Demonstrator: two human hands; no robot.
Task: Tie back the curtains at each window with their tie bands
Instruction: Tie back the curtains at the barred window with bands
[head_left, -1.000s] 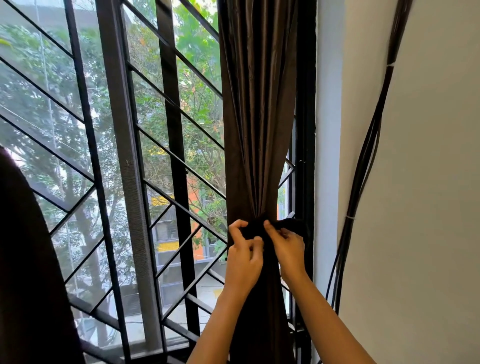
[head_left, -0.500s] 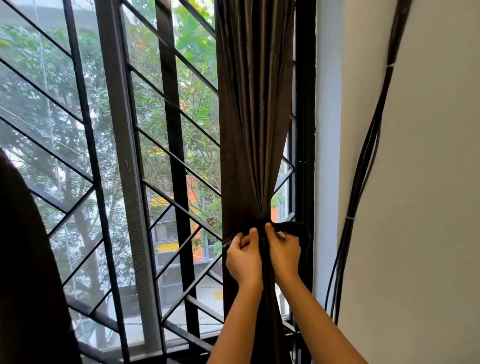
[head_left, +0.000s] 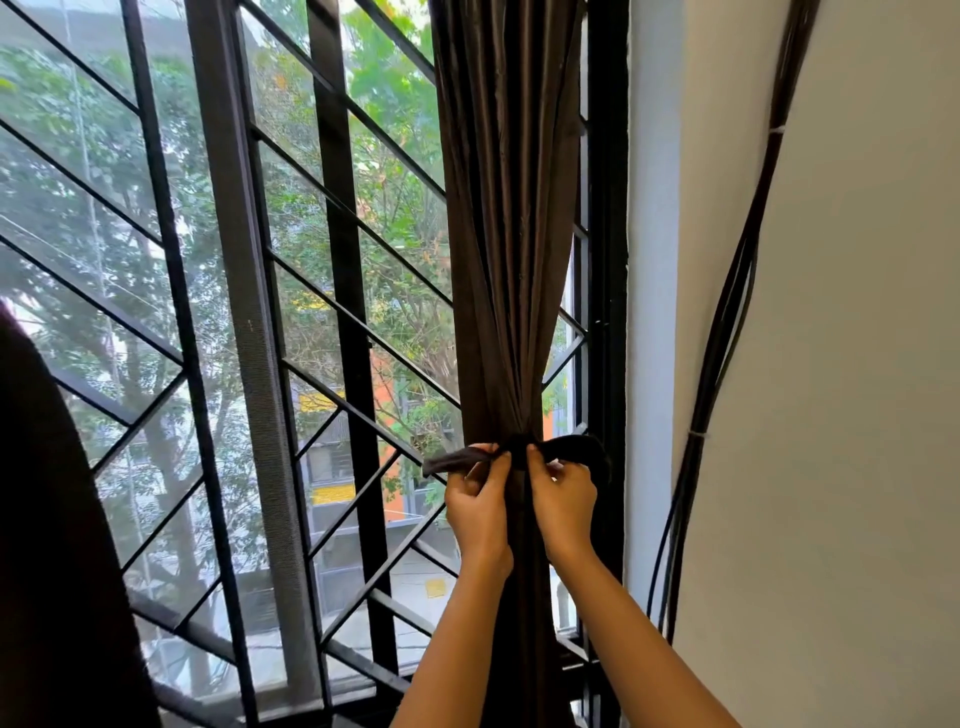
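A dark brown curtain (head_left: 511, 218) hangs gathered at the right side of the window, cinched at hand height. A dark tie band (head_left: 576, 449) wraps it there, one end sticking out to the left and a loop curving off to the right. My left hand (head_left: 478, 506) pinches the left end of the band. My right hand (head_left: 563, 499) pinches the right part, just beside the knot. Both hands sit close together in front of the curtain.
A black metal window grille (head_left: 332, 291) with diagonal bars fills the left and middle. Black cables (head_left: 727, 332) run down the white wall (head_left: 841, 364) on the right. Another dark curtain (head_left: 57, 545) hangs at the lower left edge.
The band's ends have been drawn apart: the left end now sticks out to the left and the right loop shows. My hands have spread slightly.
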